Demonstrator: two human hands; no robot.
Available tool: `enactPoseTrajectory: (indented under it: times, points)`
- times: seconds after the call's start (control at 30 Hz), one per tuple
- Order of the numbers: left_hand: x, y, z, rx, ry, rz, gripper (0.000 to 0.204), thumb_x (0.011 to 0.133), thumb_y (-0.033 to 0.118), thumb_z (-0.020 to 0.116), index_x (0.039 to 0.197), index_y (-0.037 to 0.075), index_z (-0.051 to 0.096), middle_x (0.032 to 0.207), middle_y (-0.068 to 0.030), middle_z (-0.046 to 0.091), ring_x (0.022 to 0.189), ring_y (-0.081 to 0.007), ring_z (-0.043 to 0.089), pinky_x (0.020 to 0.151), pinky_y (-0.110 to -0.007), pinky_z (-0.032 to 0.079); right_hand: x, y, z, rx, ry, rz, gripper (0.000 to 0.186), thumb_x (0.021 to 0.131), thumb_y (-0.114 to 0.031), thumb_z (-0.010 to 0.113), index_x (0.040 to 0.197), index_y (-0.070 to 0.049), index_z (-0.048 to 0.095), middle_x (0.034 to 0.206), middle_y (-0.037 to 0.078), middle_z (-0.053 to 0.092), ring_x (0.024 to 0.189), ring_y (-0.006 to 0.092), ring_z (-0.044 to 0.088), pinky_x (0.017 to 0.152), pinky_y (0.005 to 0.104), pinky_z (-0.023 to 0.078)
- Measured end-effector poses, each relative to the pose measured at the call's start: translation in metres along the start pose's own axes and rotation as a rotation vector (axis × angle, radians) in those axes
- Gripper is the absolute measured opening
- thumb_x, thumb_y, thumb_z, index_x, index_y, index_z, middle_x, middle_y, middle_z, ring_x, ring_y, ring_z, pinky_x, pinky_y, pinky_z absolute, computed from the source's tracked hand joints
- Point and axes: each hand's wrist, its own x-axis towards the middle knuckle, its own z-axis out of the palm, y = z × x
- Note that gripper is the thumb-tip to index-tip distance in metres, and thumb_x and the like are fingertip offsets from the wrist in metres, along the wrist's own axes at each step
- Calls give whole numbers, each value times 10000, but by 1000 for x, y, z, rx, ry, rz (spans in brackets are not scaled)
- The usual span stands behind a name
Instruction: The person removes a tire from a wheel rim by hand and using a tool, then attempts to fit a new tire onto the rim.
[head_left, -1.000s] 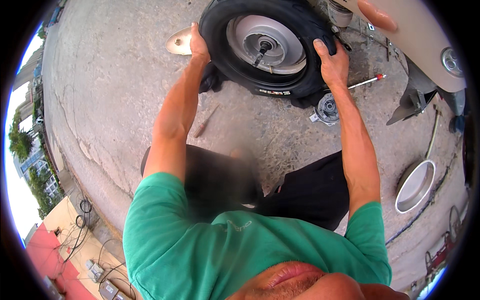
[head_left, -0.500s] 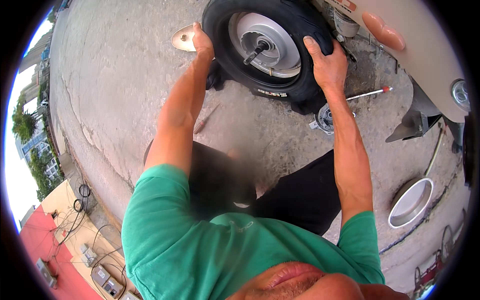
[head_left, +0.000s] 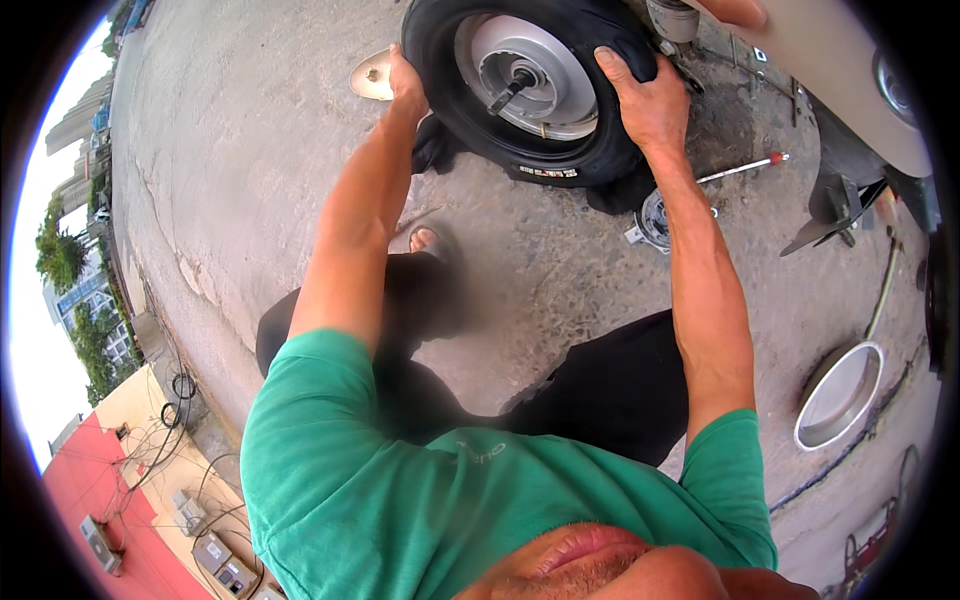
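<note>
Black-tyred wheel (head_left: 535, 80) between both hands as I watch remotely; my left hand (head_left: 407, 82) holds its left side, fingers mostly hidden; my right hand (head_left: 655, 105) grips its right side, thumb on top. Round silver pan (head_left: 840, 397) well below right hand, off to right. Metal hub part (head_left: 651, 221) below right hand. Cream oval piece (head_left: 370, 76) just left of left hand. Red-tipped rod (head_left: 748, 168) right of and below right hand

2 hands (head_left: 404, 80) (head_left: 655, 105) on black tyre (head_left: 460, 130)
</note>
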Motion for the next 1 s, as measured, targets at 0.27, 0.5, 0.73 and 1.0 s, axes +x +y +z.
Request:
enactPoseTrajectory:
  times: [0.27, 0.5, 0.73, 1.0]
  points:
    - [-1, 31, -24, 182, -390, -125, 581, 1022, 518, 375, 1391, 94, 521, 1395, -99, 578, 1249, -274, 565, 1079, -504, 437, -2, -7, 0, -2, -8, -2, 871, 754, -698, 745, 1178, 59, 662, 1095, 249, 714, 1061, 359, 684, 948, 411, 505]
    - [6, 62, -25, 338, -519, -240, 436, 1028, 365, 412, 1310, 89, 597, 1322, -92, 641, 1224, -260, 587, 1060, -509, 455, 0, 0, -1, 4, 2, -16, 902, 750, -682, 752, 1223, 76, 635, 1124, 256, 704, 1084, 349, 673, 964, 401, 497]
    - [30, 99, 31, 490, -747, -203, 494, 1004, 458, 551, 1210, 30, 684, 1149, -136, 727, 1086, -235, 681, 977, -370, 543, -11, 14, -12, 20, 31, 16, 914, 734, -652, 747, 1250, 90, 605, 1145, 235, 689, 1054, 324, 662, 950, 394, 494]
    - [6, 98, 16, 376, -835, -39, 679, 983, 608, 521, 1284, 10, 634, 1171, -132, 712, 1061, -220, 679, 949, -362, 546, -92, -34, -36, 162, -150, 132, 919, 623, -685, 786, 1160, 45, 633, 1026, 115, 682, 960, 190, 644, 868, 337, 510]
